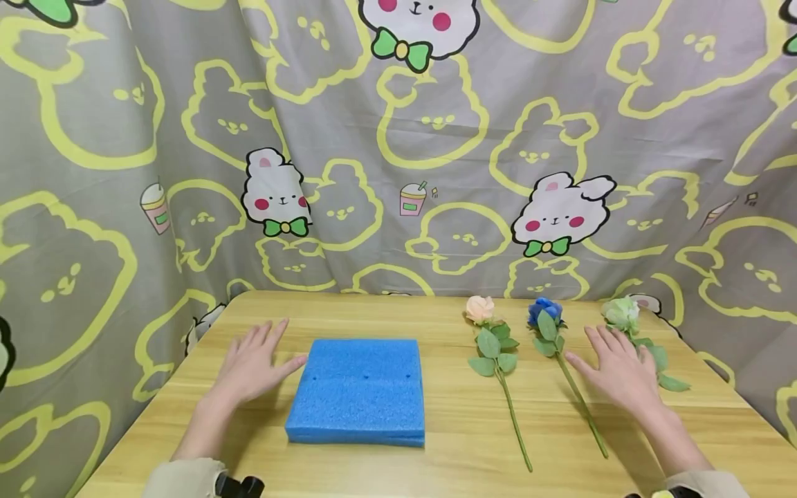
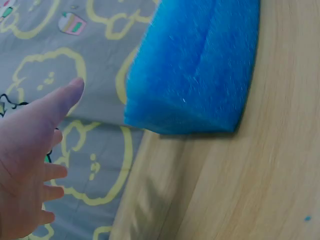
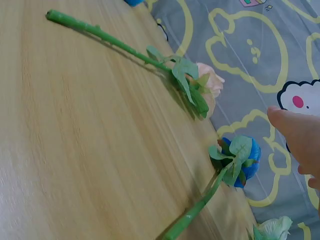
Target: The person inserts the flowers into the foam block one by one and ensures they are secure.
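Observation:
A blue foam block [image 1: 361, 391] lies flat on the wooden table, with a row of small dark holes across its top. To its left is my left hand [image 1: 252, 366], fingers spread and thumb pointing toward the block's side; it holds nothing. My right hand [image 1: 619, 366] hovers over the right part of the table with fingers extended, overlapping the pale green rose [image 1: 621, 313] in the head view. Just left of that hand lies a blue rose [image 1: 545, 312] on a long stem. Farther left is a pale pink rose [image 1: 480, 309], its stem toward the front.
The wooden table [image 1: 448, 456] ends at the back against a grey curtain [image 1: 349, 124] with yellow outlines and white cartoon animals. The curtain also hangs along both sides. A tiny blue speck [image 2: 308, 218] lies on the tabletop in the left wrist view.

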A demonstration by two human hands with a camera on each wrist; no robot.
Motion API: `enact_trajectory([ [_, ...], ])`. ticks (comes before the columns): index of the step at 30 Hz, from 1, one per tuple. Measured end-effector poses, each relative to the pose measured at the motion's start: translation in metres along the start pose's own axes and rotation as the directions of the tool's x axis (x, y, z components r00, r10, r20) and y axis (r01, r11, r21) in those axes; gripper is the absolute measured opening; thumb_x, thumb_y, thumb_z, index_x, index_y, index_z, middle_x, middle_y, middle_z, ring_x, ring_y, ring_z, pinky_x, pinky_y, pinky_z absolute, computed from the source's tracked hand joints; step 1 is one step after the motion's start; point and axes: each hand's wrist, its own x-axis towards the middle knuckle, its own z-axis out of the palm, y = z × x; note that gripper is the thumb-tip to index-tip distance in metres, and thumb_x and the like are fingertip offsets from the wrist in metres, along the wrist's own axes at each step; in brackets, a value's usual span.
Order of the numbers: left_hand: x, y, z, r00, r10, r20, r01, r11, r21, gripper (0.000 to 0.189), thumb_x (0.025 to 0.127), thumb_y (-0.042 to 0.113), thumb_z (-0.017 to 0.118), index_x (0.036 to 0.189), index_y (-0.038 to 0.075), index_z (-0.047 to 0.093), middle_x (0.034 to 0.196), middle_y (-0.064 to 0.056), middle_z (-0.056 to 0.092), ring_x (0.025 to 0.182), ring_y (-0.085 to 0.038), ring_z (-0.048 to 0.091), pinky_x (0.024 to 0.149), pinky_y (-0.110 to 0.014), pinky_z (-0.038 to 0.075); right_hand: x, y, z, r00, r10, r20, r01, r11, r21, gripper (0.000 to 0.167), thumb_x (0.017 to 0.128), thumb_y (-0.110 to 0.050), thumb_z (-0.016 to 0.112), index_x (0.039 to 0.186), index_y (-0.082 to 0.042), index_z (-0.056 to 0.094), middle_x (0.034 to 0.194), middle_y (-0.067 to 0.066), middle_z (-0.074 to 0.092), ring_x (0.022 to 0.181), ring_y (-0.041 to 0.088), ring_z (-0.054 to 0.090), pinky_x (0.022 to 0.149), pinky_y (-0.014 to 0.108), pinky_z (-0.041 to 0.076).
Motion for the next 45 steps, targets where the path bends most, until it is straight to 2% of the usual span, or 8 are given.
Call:
enact_trajectory([
  [7, -0.010, 0.004, 0.000, 0.999, 0.032, 0.005, -0.031, 0.986, -0.166, 0.093, 0.082, 0.056, 0.060, 0.147, 0.004, 0.019, 0.145, -0.031, 0.019, 0.130, -0.052, 0.016, 0.098, -0.069, 0.014, -0.001, -0.010, -0.003, 0.999, -0.027, -0.037, 0.029, 0.998, 0.056, 0.077, 0.091, -0.052, 0.048, 0.137, 0.009, 0.034, 0.137, 0.035, 0.031, 0.122, 0.053, 0.027, 0.090, 0.072, 0.018],
  [12, -0.017, 0.008, 0.000, 0.999, 0.024, 0.049, -0.009, 0.956, -0.292, 0.104, 0.078, 0.051, 0.068, 0.147, -0.001, 0.011, 0.148, -0.029, 0.015, 0.132, -0.049, 0.015, 0.101, -0.065, 0.016, -0.003, -0.018, -0.004, 1.000, -0.024, -0.021, 0.026, 0.987, 0.159, 0.078, 0.090, -0.049, 0.052, 0.136, 0.010, 0.034, 0.136, 0.036, 0.032, 0.119, 0.055, 0.030, 0.088, 0.071, 0.024],
  [17, -0.025, 0.013, 0.000, 0.995, 0.022, 0.094, 0.017, 0.920, -0.392, 0.107, 0.078, 0.047, 0.070, 0.146, -0.005, 0.006, 0.147, -0.031, 0.012, 0.131, -0.050, 0.016, 0.101, -0.064, 0.017, -0.006, -0.025, -0.002, 1.000, -0.010, -0.025, 0.017, 0.958, 0.286, 0.074, 0.091, -0.044, 0.054, 0.135, 0.013, 0.033, 0.131, 0.038, 0.036, 0.114, 0.056, 0.035, 0.089, 0.066, 0.030],
  [23, -0.036, 0.019, -0.001, 0.985, 0.047, 0.165, 0.036, 0.883, -0.467, 0.106, 0.077, 0.044, 0.072, 0.146, -0.006, 0.008, 0.145, -0.031, 0.020, 0.126, -0.051, 0.028, 0.096, -0.062, 0.030, -0.007, -0.036, -0.001, 0.999, 0.040, -0.002, -0.036, 0.909, 0.416, 0.067, 0.093, -0.039, 0.054, 0.134, 0.011, 0.036, 0.126, 0.036, 0.045, 0.109, 0.052, 0.046, 0.085, 0.059, 0.040],
  [29, -0.044, 0.025, 0.003, 0.979, 0.044, 0.198, 0.057, 0.878, -0.476, 0.105, 0.074, 0.042, 0.075, 0.143, -0.009, 0.015, 0.143, -0.031, 0.026, 0.125, -0.049, 0.033, 0.096, -0.058, 0.034, -0.008, -0.043, 0.001, 0.997, 0.063, 0.039, -0.074, 0.827, 0.557, 0.065, 0.093, -0.038, 0.054, 0.133, 0.011, 0.039, 0.124, 0.031, 0.050, 0.111, 0.044, 0.050, 0.087, 0.049, 0.045],
  [34, -0.048, 0.030, 0.009, 0.972, 0.021, 0.233, 0.093, 0.880, -0.466, 0.105, 0.073, 0.043, 0.076, 0.141, -0.013, 0.020, 0.141, -0.030, 0.032, 0.123, -0.045, 0.038, 0.097, -0.056, 0.034, -0.009, -0.045, 0.013, 0.990, 0.062, 0.129, -0.135, 0.707, 0.694, 0.062, 0.094, -0.033, 0.054, 0.134, 0.011, 0.036, 0.125, 0.030, 0.050, 0.108, 0.035, 0.055, 0.079, 0.035, 0.052],
  [38, -0.050, 0.032, 0.013, 0.971, 0.034, 0.235, 0.085, 0.873, -0.479, 0.104, 0.072, 0.040, 0.078, 0.140, -0.014, 0.021, 0.138, -0.031, 0.035, 0.122, -0.044, 0.041, 0.097, -0.056, 0.034, -0.010, -0.049, 0.022, 0.977, 0.063, 0.202, -0.198, 0.611, 0.766, 0.061, 0.095, -0.028, 0.055, 0.136, 0.011, 0.033, 0.126, 0.031, 0.049, 0.103, 0.028, 0.059, 0.080, 0.035, 0.052],
  [45, -0.049, 0.036, 0.017, 0.969, 0.001, 0.246, 0.124, 0.862, -0.491, 0.105, 0.068, 0.039, 0.081, 0.139, -0.013, 0.025, 0.137, -0.030, 0.038, 0.121, -0.042, 0.043, 0.097, -0.054, 0.036, -0.011, -0.057, 0.035, 0.949, 0.074, 0.306, -0.300, 0.510, 0.806, 0.063, 0.092, -0.026, 0.058, 0.137, 0.010, 0.031, 0.123, 0.029, 0.052, 0.100, 0.031, 0.061, 0.077, 0.034, 0.053],
])
